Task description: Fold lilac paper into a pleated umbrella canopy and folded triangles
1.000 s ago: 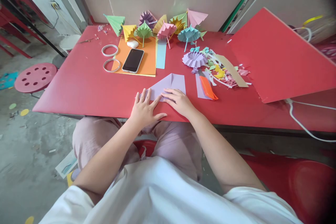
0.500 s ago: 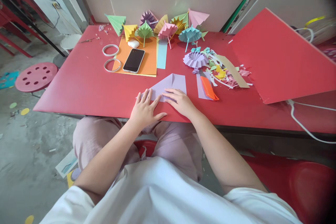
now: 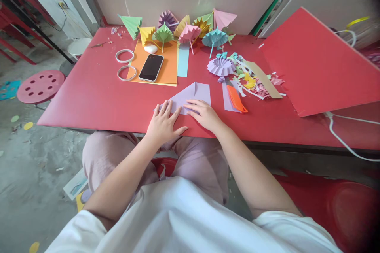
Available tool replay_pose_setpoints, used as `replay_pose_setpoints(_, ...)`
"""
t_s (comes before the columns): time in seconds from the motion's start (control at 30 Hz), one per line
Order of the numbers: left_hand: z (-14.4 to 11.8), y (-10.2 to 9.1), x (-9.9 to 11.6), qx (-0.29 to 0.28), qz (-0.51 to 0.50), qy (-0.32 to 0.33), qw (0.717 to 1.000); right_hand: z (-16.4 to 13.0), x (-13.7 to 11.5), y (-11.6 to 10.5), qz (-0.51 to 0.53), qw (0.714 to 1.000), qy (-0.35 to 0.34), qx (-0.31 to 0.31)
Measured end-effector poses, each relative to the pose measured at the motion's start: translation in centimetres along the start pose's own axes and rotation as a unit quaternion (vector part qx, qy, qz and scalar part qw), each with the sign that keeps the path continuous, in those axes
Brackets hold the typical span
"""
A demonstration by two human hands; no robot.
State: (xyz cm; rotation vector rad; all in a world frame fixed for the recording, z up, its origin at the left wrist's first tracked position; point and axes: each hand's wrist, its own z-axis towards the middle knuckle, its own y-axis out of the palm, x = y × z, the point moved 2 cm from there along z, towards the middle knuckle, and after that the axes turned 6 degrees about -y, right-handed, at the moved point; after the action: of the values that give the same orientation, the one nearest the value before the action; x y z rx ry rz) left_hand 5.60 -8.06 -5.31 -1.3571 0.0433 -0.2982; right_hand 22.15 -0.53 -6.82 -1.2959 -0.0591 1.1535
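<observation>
A folded sheet of lilac paper (image 3: 192, 91) lies on the red table in front of me, its top coming to a slanted point. My left hand (image 3: 162, 121) rests flat with fingers spread over the paper's left corner and lower edge. On the lower right part of the sheet, my right hand (image 3: 203, 114) lies with its fingers stretched out. An orange folding cutter or comb-like tool (image 3: 236, 99) sits to the right on a lilac paper strip (image 3: 227, 101), apart from both hands.
Several folded paper umbrellas (image 3: 215, 38) stand along the wall. A phone (image 3: 151, 68) lies on orange paper (image 3: 170, 69) beside two tape rolls (image 3: 127, 73). Paper scraps (image 3: 252, 83) are heaped at right, near a slanted red board (image 3: 320, 67) and a white cable (image 3: 341, 138).
</observation>
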Motion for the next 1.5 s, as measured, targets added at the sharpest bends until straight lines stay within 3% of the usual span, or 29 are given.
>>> replay_pose_setpoints(0.7,0.09,-0.05,0.01,-0.011,0.008,0.0,1.0,0.23,0.27,-0.53,0.045,0.997,0.051,-0.02)
replay_pose_setpoints(1.5,0.07,-0.13,0.06,-0.019,0.011,0.001,1.0,0.29,0.17,-0.57,0.047,0.998,0.048,-0.017)
